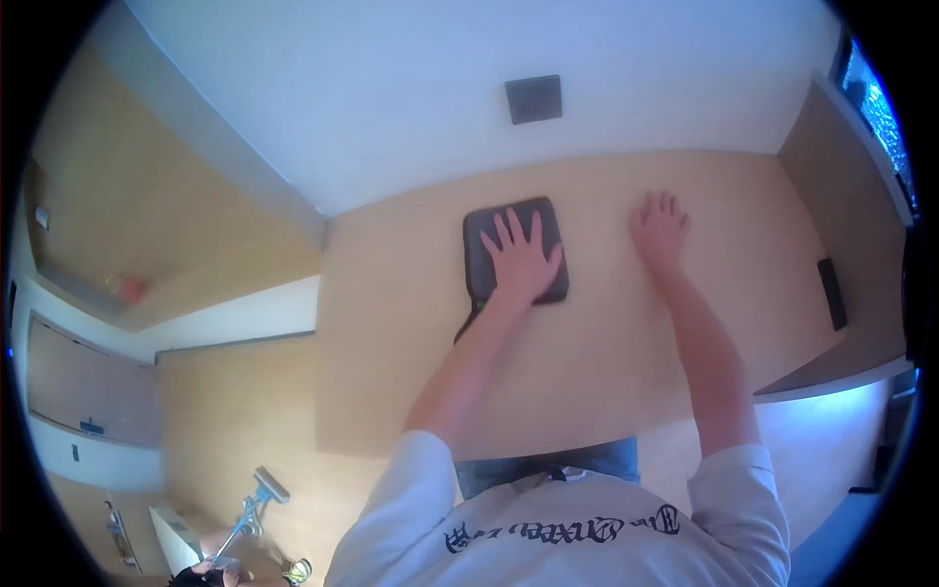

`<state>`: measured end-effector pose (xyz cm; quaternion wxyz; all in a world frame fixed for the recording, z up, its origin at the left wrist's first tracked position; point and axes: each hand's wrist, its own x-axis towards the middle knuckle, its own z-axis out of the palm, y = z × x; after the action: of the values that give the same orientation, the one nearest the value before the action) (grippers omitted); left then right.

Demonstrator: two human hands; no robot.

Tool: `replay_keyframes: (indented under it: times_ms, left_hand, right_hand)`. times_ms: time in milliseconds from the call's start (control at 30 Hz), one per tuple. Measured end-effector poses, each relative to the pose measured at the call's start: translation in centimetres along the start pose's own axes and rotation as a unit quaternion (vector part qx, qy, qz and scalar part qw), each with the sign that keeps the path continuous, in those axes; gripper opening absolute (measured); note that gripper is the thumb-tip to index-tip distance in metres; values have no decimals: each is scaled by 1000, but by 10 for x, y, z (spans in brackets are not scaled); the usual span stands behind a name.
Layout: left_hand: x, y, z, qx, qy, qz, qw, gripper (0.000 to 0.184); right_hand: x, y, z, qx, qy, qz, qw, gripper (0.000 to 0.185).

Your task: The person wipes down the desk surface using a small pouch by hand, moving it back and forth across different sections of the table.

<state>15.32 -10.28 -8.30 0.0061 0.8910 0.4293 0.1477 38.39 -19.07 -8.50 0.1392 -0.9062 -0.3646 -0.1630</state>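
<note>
My left hand lies flat, fingers spread, on top of a dark zippered case with rounded corners. A short dark strap sticks out from the case's near left corner, partly under my forearm. To the right of the case, my right hand rests palm down on the wooden tabletop. Its fingers are slightly bent and apart, with nothing in them. Whatever is inside the case is hidden.
A slim black object lies at the table's right side, beside a wooden side panel. A dark square plate is on the white wall behind. On the floor at lower left stands a mop.
</note>
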Motion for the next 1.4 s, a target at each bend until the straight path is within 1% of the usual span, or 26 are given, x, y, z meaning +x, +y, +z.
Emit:
replay_keyframes:
  times_ms: [100,167,267,333,400,533,633,733,800,833,900,1000,1033,1100,1133,1167,1233,1267,1300,1333,1367,1400]
  left_hand:
    - [50,-10,4,-6,-10,-21,1000,72]
    - [77,50,35,-3,-7,-15,1000,71]
    - [103,63,48,2,-5,-22,1000,70]
    - [109,69,52,6,-5,-29,1000,70]
    - [110,77,55,21,12,-39,999,69]
    - [99,91,60,0,36,-43,998,68]
    - [69,115,54,-9,30,-31,999,67]
    - [30,139,45,-3,5,6,1000,67]
    - [7,148,40,-9,8,11,1000,67]
    - [-24,94,15,-19,21,21,999,67]
    - [-52,95,5,-25,32,22,999,67]
    - [-104,98,-12,-46,47,80,995,66]
    - [-119,98,-19,-46,55,75,995,66]
    - [-151,96,-31,-61,25,95,993,68]
    - [-166,98,-38,-67,-1,89,994,73]
    - [-176,98,-42,-67,-2,88,994,73]
    - [-195,98,-49,-129,67,53,988,74]
    - [-201,95,-52,-127,68,55,988,74]
    - [-205,87,-54,-219,101,22,970,71]
    - [-207,80,-59,-308,137,-11,941,68]
    - [-209,69,-64,-310,142,-7,940,68]
    - [-205,54,-69,-341,142,-26,929,64]
  right_hand:
    - [-1,-7,0,-10,-5,-4,1000,50]
    - [10,57,13,-3,-7,9,1000,50]
    - [12,72,14,4,-46,5,999,51]
    - [12,75,22,27,-22,-4,999,51]
    - [12,82,25,23,-24,-2,999,51]
    - [18,91,26,20,-19,-13,1000,52]
    - [20,103,29,8,-30,-9,999,53]
    - [20,113,25,11,-34,-14,999,53]
    - [18,116,19,20,-37,-14,999,53]
    - [-7,58,-2,25,-30,-14,999,53]
    - [-12,56,-11,29,-29,-23,999,54]
    - [-23,57,-17,26,-34,-28,999,54]
    - [-20,54,-18,23,-35,-31,999,55]
    - [-20,48,-16,24,-29,-36,999,55]
    - [-24,49,-15,27,-27,-32,999,55]
    - [-23,49,-14,26,-29,-34,999,55]
    - [-25,48,-20,20,-46,-44,998,53]
    - [-32,47,-21,21,-45,-42,998,53]
    - [-43,41,-28,75,10,-55,996,52]
    - [-53,30,-40,130,69,-72,987,51]
    - [-69,23,-51,208,76,-120,968,51]
    - [-91,12,-68,283,78,-167,941,52]
